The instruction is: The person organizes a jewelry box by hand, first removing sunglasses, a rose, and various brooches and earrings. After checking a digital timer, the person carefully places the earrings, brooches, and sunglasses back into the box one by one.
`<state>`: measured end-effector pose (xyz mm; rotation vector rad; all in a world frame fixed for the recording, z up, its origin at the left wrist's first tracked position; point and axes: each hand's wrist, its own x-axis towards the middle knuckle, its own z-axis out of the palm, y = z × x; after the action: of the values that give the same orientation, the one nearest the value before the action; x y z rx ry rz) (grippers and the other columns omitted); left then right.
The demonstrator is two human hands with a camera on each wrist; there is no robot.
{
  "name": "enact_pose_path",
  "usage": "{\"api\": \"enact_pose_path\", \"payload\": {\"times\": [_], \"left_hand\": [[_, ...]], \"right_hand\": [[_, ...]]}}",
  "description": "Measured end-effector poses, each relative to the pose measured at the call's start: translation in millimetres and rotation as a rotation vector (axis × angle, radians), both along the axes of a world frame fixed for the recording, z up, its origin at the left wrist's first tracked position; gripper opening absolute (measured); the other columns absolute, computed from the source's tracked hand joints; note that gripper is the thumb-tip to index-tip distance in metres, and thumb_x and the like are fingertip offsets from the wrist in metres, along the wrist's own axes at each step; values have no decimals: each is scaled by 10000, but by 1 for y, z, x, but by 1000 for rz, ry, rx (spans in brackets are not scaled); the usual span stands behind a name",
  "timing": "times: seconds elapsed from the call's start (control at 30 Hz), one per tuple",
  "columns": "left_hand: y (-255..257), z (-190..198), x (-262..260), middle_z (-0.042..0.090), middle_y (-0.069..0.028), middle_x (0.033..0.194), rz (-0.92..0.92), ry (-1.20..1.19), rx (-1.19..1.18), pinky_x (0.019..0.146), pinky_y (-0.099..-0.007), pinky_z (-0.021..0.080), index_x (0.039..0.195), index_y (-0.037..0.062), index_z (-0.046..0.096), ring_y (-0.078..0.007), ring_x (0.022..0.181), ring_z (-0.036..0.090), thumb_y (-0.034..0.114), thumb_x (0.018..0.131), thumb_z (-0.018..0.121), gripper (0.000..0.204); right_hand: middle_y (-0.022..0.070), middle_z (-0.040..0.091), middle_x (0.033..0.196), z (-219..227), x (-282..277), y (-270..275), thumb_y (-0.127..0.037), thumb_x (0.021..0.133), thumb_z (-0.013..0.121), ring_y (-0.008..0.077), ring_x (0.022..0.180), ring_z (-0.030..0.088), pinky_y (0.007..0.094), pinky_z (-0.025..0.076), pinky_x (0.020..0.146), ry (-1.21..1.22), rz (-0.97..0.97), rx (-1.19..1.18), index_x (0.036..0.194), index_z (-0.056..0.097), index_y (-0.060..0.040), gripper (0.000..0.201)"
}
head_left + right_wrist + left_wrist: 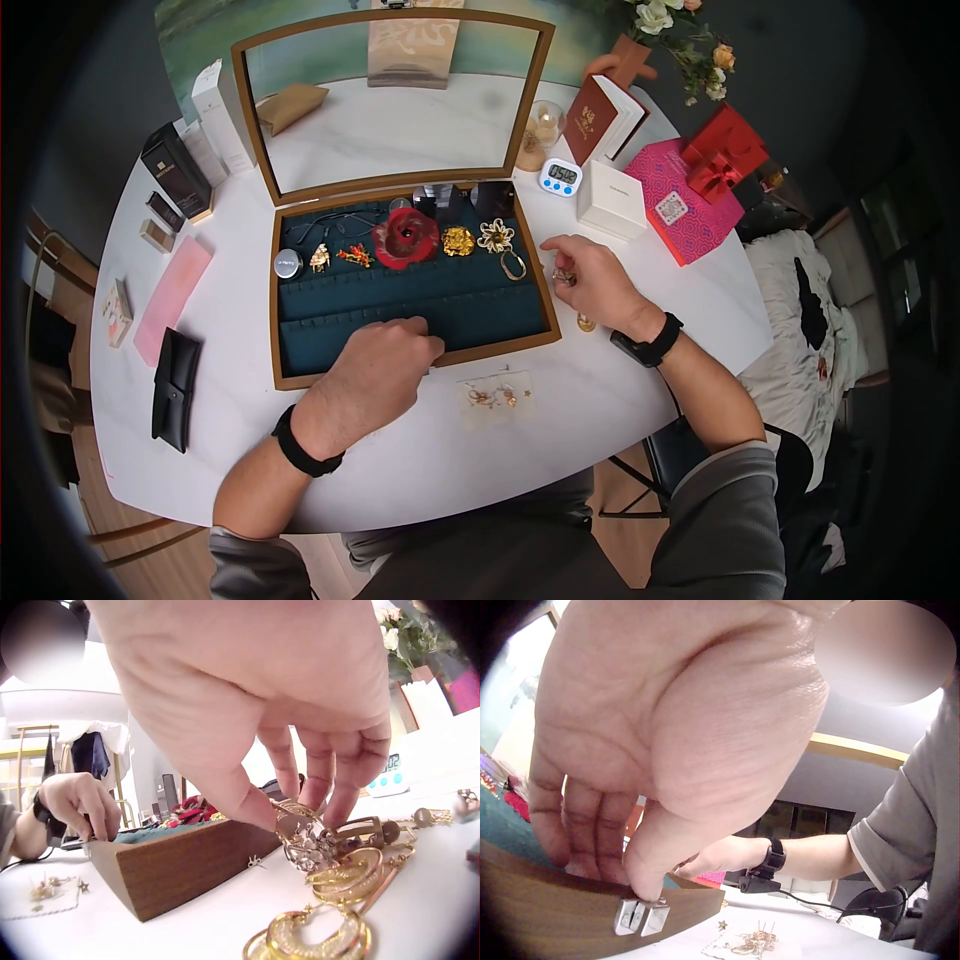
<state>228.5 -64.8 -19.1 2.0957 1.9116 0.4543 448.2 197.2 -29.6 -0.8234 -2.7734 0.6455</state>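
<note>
An open jewelry box [500,350] with a dark green lining sits on the table, its glass lid raised. At its front wall, my left hand [375,365] grips the edge, thumb beside the silver clasp [641,919] and fingers over the inner side. Right of the box, my right hand [600,285] pinches a crystal-studded jewelry piece [309,851] between thumb and fingers. Gold hoop earrings [352,881] lie just below it on the table. Inside the box are a red flower ornament [405,240], a gold brooch [458,241] and a flower-shaped brooch [495,236].
Earrings on a clear sheet [500,398] lie before the box. A black pouch [175,390] and a pink strip [173,300] are at left. Rightward stand a timer [560,177], a white box [612,200], a patterned pink box [700,225] and a dark red book [592,125].
</note>
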Motion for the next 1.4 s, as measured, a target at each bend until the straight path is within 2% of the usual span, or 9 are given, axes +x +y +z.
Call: {"api": "enact_pose_path", "payload": {"times": [0.43, 0.5, 0.6, 0.7, 0.77, 1.03, 1.1, 1.23, 1.4], "left_hand": [[1, 2, 1, 696, -161, 946, 6, 12, -30, 857, -417, 622, 969, -7, 774, -342, 966, 743, -132, 793, 678, 236], [1, 5, 1, 732, -135, 999, 22, 52, -100, 889, -397, 615, 1094, 12, 810, -314, 983, 750, -30, 911, 739, 201], [1, 4, 2, 731, -135, 996, 21, 53, -85, 885, -396, 616, 1089, 11, 809, -314, 979, 750, -31, 910, 738, 197], [1, 5, 1, 731, -134, 993, 19, 53, -86, 886, -398, 616, 1083, 8, 808, -314, 980, 750, -33, 908, 737, 193], [1, 4, 1, 731, -132, 993, 18, 52, -85, 884, -401, 614, 1078, 7, 808, -315, 980, 749, -31, 906, 741, 188], [6, 10, -3, 708, -144, 1002, 13, -79, 115, 830, -404, 604, 1159, -8, 771, -303, 945, 744, -1, 902, 778, 257], [13, 19, -1, 693, -130, 999, 118, -445, 173, 755, -367, 588, 1206, -21, 744, -255, 889, 736, 0, 898, 815, 317], [33, 26, 10, 715, -92, 995, 193, -518, 310, 676, -291, 549, 1170, -32, 742, -163, 794, 708, 24, 893, 866, 309], [51, 22, 18, 731, -9, 831, 273, -637, 216, 603, -240, 532, 1039, -23, 753, -40, 689, 641, 56, 949, 851, 155]], "right_hand": [[104, 655, 971, -7, 4, 12, 117, 884, 662, 202, 834, 678, 332, 582, 793, 33, 56, -87, 1217, 722, 15, 354], [101, 664, 968, -9, 5, 14, 132, 890, 646, 186, 832, 677, 326, 579, 785, 37, 76, -96, 1208, 727, 19, 347], [104, 686, 965, -2, 5, 9, 141, 905, 637, 174, 841, 683, 316, 576, 787, 48, 3, -117, 1205, 735, 23, 338], [95, 695, 939, 0, 6, 10, 121, 919, 678, 172, 844, 683, 311, 574, 785, 65, -30, -97, 1171, 761, 23, 284], [154, 712, 932, 2, 8, 14, 90, 914, 708, 280, 822, 717, 376, 584, 783, 151, -57, -84, 1108, 783, 31, 217], [103, 728, 960, 38, -4, -15, 77, 912, 761, 191, 820, 732, 298, 583, 721, 376, -46, -37, 1057, 782, 15, 158], [85, 730, 989, 32, -17, -27, 84, 919, 740, 174, 817, 738, 278, 594, 704, 509, 53, -103, 1029, 756, 20, 128], [104, 719, 983, 27, -48, -50, 100, 928, 687, 185, 813, 744, 286, 608, 679, 610, 145, -317, 999, 740, 27, 115], [115, 707, 952, 26, -69, -56, 90, 905, 699, 239, 768, 728, 321, 580, 636, 642, 209, -252, 971, 719, 18, 99]]}}
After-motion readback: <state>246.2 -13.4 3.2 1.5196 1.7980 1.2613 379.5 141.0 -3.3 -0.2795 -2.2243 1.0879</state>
